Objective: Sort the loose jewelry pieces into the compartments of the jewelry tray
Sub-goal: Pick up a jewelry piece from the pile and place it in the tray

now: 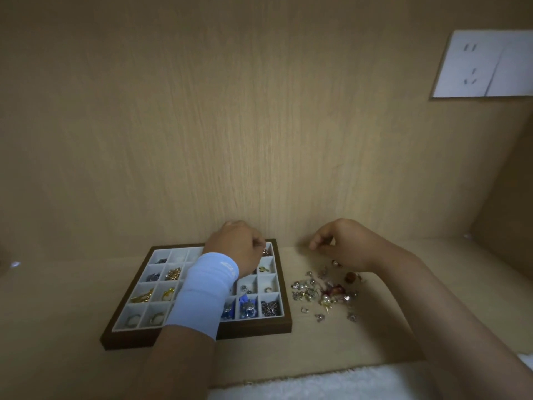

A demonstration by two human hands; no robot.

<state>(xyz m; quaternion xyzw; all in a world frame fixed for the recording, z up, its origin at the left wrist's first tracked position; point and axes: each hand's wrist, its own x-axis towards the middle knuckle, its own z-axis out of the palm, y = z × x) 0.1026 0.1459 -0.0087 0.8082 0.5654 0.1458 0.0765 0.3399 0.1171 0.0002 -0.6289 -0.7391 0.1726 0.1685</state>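
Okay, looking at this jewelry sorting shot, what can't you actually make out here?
Head view only:
Left hand: its own knuckles hide whether the curled fingers pinch a piece.
Jewelry tray: the middle compartments lie hidden under the blue sleeve.
Right hand: fingertips too dim and small to show a hold.
Loose pile: pieces too small and blurred to name.
White wall panel: cut off by the right edge.
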